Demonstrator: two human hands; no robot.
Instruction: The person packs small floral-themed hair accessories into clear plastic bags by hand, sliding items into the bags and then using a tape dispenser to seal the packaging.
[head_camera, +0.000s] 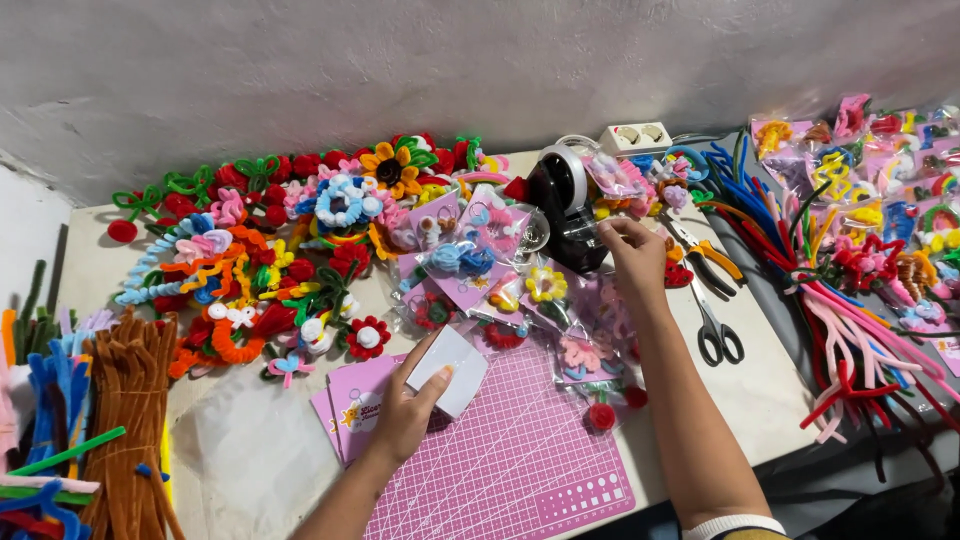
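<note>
Left hand grips a small white rectangular box, plain-faced and tilted, above the pink gridded cutting mat on the desk. Right hand has fingers pinched at the black tape dispenser; whether it holds tape cannot be told.

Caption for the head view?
Left hand holds a white box; right hand reaches the tape dispenser.

Bright, even light from above; soft shadows, sharp focus, slight bending at edges.
</note>
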